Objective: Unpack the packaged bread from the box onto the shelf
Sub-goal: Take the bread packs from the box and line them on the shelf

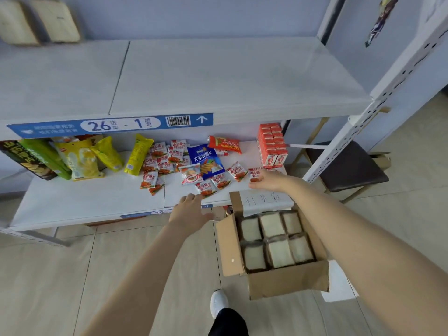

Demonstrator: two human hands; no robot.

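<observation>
On the floor by the lower shelf (pixel 72 209), an open cardboard box (pixel 286 284) holds the packaged bread (pixel 278 253). Left grip (pixel 189 209) open, fingers relaxed over the shelf's front edge. Right grip (pixel 266 180) on a red sachet (pixel 254 174); pinching or only touching, cannot tell. Judged best: clear sachets aside first, then lift packs by their sides, no squeezing. Bread: six pale square packs, clear wrap, two rows of three

An open cardboard box (pixel 286 284) stands just before the lower shelf (pixel 84 204), filled with wrapped bread packs (pixel 278 253). The left hand (pixel 189 209) lies with relaxed fingers at the shelf edge. The right hand (pixel 265 180) touches a small red packet (pixel 254 174).
</observation>
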